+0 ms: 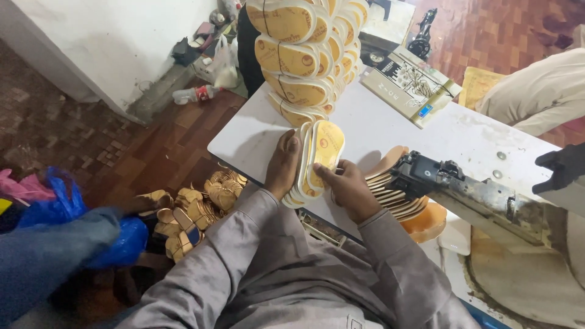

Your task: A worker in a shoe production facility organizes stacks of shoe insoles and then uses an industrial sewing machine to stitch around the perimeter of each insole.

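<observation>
Both hands hold one small stack of yellow shoe insoles (315,159) standing on edge at the near edge of the white table (256,131). My left hand (284,166) grips the stack's left side with the thumb on top. My right hand (347,186) presses the stack's right face, fingers curled around it. A fan of more insoles (390,183) lies just right of my right hand, partly under a dark machine arm (463,189).
A tall bundled pile of yellow insoles (308,55) stands at the table's far edge beside a flat printed box (408,82). Loose insoles (195,207) and blue bags (67,207) lie on the brick floor at left. Another person's pale sleeve (536,91) is at right.
</observation>
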